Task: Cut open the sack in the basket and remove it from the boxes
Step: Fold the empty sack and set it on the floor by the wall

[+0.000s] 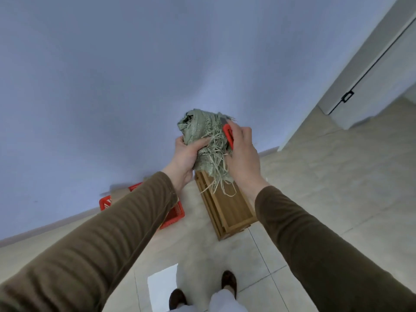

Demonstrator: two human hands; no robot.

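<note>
Head view. Judging the task as nearly finished: crumpled grey-green woven plastic sack (202, 140) already off the boxes and out of the red plastic mesh basket (173, 216), bunched into a ball and held up in the air in front of the pale blue wall (101, 75), well above the tiled floor (315, 176). Frayed cut strands hanging loose from its lower edge, pointing to a cut already made. Basket sitting on the floor against the wall's foot, largely hidden behind the left sleeve (101, 239); something brown and cardboard-like showing inside it, too blurred and covered to name as boxes with certainty. Long flat wooden box (227, 210) lying bare on the floor just beside the basket, directly beneath the raised sack, no sacking on it. Apparently remaining: only getting rid of the balled sack and putting the knife down.

Left hand (185, 156) raised, palm turned inward, grip closed tight around the left side of the sack, thumb pressing into the fabric. Right hand (242, 154) raised opposite, pressing against the sack's right side, grip wrapped around a red plastic utility knife (227, 135) pinned between fingers and sack, its grey tip poking out above. Both forearms stretching forward and up, elbows bent.
</note>
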